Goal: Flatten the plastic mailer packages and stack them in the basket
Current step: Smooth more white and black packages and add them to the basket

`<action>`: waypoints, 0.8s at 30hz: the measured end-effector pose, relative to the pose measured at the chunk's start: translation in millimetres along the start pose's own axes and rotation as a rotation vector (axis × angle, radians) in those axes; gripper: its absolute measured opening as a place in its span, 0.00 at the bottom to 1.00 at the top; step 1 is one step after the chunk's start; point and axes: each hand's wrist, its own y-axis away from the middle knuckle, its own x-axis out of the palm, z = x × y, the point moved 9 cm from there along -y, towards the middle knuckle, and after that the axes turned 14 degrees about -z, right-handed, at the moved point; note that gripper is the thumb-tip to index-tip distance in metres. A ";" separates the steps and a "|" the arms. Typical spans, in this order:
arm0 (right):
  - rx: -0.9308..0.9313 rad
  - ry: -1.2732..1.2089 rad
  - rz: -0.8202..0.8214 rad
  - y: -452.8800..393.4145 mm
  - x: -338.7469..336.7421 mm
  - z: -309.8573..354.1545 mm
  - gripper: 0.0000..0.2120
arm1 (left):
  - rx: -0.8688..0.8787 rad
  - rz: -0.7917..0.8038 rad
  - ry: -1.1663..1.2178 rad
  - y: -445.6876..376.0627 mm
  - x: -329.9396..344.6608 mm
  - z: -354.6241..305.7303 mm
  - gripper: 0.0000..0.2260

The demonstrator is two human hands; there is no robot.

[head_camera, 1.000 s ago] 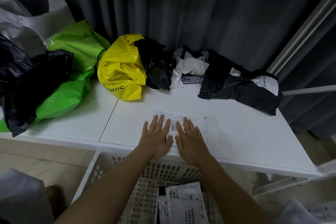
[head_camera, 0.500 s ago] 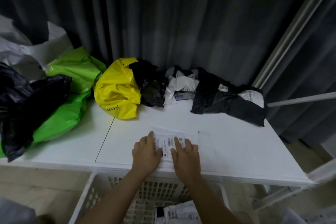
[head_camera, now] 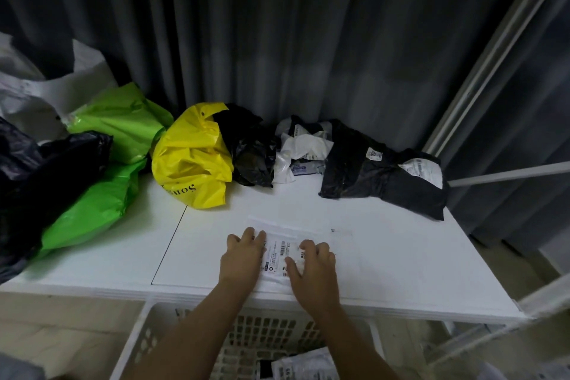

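A flat white mailer with a barcode label lies on the white table, near its front edge. My left hand presses on the mailer's left part with curled fingers. My right hand lies on its right part, thumb and bent fingers bunched on the plastic. Below the table edge stands a white perforated basket with flattened white mailers inside, partly hidden by my forearms.
Crumpled mailers line the back of the table: green, yellow, black, white and a long black one. A big black bag sits far left. Grey curtain behind; a metal rack frame at right.
My fingers went from spread flat to curled on the mailer. Both hands and the mailer slid back toward the table's front edge.
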 end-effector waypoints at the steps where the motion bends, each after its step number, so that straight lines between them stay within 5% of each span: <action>1: 0.009 -0.026 -0.005 -0.1 -0.8 -1.2 0.19 | 0.001 0.007 -0.030 -1.1 0.9 0.1 0.20; 11: 0.006 -0.150 0.023 1.6 4.4 -4.9 0.24 | 0.015 0.053 -0.161 -3.6 1.9 4.9 0.21; 17: -0.143 0.130 -0.103 -5.4 -6.1 16.5 0.15 | 0.130 -0.101 -0.223 -7.7 -12.8 -4.6 0.21; 19: -0.195 0.220 -0.065 -5.8 0.4 28.3 0.18 | 0.207 -0.201 -0.223 -9.2 -14.3 -9.4 0.20; 24: -0.166 0.315 0.118 3.1 37.0 19.2 0.29 | 0.315 -0.142 -0.111 -7.3 5.0 -13.3 0.24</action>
